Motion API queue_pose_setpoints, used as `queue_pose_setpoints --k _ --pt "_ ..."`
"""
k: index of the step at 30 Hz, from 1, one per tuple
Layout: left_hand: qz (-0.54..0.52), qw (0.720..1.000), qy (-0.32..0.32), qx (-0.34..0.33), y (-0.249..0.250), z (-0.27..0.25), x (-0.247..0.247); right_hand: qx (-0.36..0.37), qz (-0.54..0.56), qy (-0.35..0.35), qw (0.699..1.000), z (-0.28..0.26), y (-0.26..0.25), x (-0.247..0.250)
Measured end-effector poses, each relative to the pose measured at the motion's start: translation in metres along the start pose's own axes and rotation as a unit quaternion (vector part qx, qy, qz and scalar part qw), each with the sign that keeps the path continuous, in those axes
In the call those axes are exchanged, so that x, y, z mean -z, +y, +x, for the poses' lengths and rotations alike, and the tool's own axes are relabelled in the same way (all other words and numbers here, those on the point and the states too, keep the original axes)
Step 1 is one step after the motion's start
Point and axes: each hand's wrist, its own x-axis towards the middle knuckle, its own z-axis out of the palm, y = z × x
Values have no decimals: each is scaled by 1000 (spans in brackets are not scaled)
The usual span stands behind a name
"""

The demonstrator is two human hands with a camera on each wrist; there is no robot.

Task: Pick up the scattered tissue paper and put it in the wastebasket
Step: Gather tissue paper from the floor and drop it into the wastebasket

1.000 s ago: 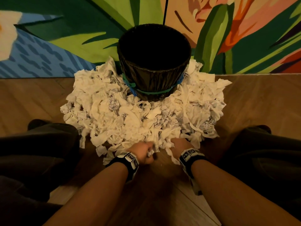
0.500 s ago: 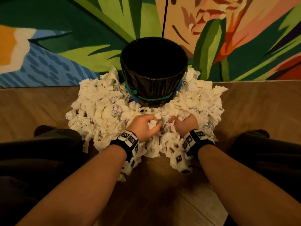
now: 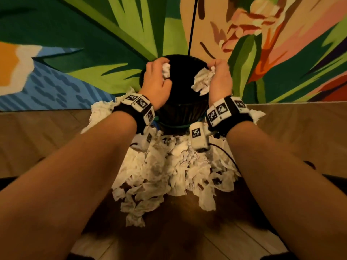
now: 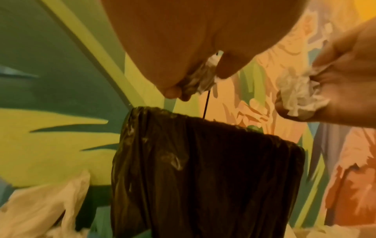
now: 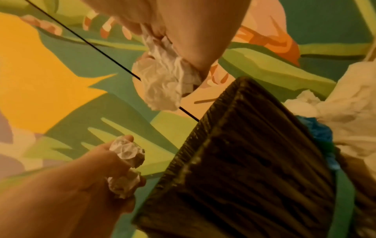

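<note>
Nearest the camera, wood floor [image 3: 281, 147], with dark trouser legs at the frame's lower corners. Just beyond, a heap of scattered tissue paper [image 3: 169, 173] lies on the floor, banked against the near side of the wastebasket [image 3: 180, 113] and spreading round both its flanks. Both forearms reach out over the heap; each wrist carries a black band with white coded tags [image 3: 139, 104]. Left hand [image 3: 156, 79] is raised over the left part of the basket's rim, fingers curled tight round a small crumpled wad of tissue [image 3: 166, 70]. Right hand [image 3: 220, 77] is over the right part of the rim, fingers pinched on a larger, looser bunch of tissue [image 3: 203, 81] that hangs down toward the opening. Wastebasket is dark, lined with a black bag [image 4: 203, 161], a blue-green band round its lower body. Inside reads black; contents cannot be told. Behind stands a wall mural [image 3: 93, 44] of green leaves, blue and orange shapes.
</note>
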Motion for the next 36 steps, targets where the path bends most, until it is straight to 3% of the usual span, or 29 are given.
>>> queue_pose_setpoints --k 2,7,15,18,23,26,30,32,33,36 --pt "4 999 -28 27 -8 0 -6 2 -12 -5 1000 3 17 -4" --pt "-15 998 -69 -5 -15 2 -12 20 -78 -14 997 10 35 -5" --pt "-45 997 19 -62 -11 -16 -15 17 -128 -129 983 8 35 6" --pt "-50 994 49 -84 -9 -31 -8 39 -133 -111 984 5 31 19" --pt "-93 985 122 -84 -13 -60 0 3 -40 35 999 -14 39 45" --pt "-137 982 122 -54 -18 -82 -6 -34 -100 26 994 -34 57 59" --pt "-159 984 75 9 -32 -116 -21 -66 -180 -53 980 -68 89 69" --pt "-133 990 22 47 -42 -131 -31 -103 -275 -146 945 -82 108 71" --pt "-100 992 -18 68 -47 -140 -39 -118 -344 -214 907 -91 120 73" --pt "38 981 -162 96 -65 -167 -59 -150 -529 -393 737 -123 153 78"
